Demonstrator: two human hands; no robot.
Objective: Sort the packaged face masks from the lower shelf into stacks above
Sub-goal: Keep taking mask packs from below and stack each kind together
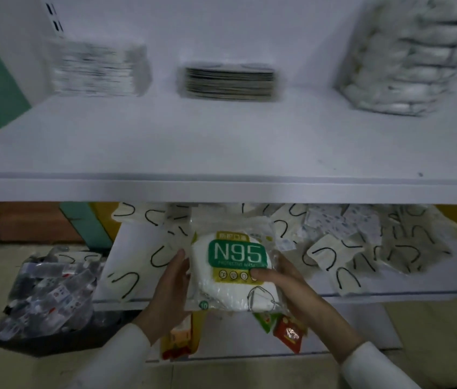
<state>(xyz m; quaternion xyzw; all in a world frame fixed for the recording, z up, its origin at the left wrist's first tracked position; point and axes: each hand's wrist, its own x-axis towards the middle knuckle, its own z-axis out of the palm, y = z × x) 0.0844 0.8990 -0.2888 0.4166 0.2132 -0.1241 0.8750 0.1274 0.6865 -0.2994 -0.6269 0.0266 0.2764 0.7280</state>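
N95 pack point(235, 265), a clear bag of white masks with a green label, is held up between both hands just in front of the lower shelf point(407, 287), above its front edge. The left hand point(169, 290) lies flat against the pack's left edge, fingers straight and pointing up. The right hand point(289, 287) grips the right side, thumb pressed across the front below the label, fingers hidden behind. Loose mask packets point(331, 256) with black ear loops lie scattered over the lower shelf behind the pack. On the upper shelf point(221, 153), well above the hands, stand three stacks: left point(98, 70), middle point(230, 82), and a taller right one point(415, 57), all blurred. Red and yellow sachets point(289, 329) show beneath the pack.
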